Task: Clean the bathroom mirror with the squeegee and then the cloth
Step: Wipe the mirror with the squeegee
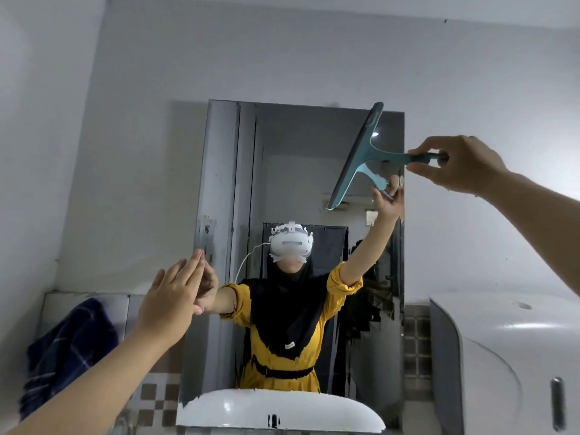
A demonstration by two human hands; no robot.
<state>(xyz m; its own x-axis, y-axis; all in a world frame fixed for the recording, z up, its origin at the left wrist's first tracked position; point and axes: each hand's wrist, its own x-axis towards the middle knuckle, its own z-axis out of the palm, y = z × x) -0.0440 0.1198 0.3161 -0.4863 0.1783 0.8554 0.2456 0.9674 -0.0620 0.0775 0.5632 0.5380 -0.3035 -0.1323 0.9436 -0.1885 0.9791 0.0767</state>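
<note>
At the far left, a dark blue checked cloth (67,350) hangs against the wall beside the mirror, above a band of brown-and-white checked tiles (157,400). Your left hand (171,298) is raised with its fingers straight and together, holding nothing; the fingertips (197,257) meet the left edge of the mirror (226,189) and touch their own reflection there. The mirror is a tall rectangle fixed to the pale wall; in it you see your reflected figure in a yellow garment, with a white headset over the head. Below the mirror, the rim of a white basin (282,412) shows at the bottom of the view. Towards the upper right of the glass, the teal squeegee (357,158) lies with its long blade tilted steeply, the top end near the mirror's upper edge and the lower end pointing down and left; whether the blade touches the glass cannot be told. Your right hand (461,164) pinches the end of the squeegee handle between thumb and curled fingers. At the far right stands a white dispenser (508,356).
</note>
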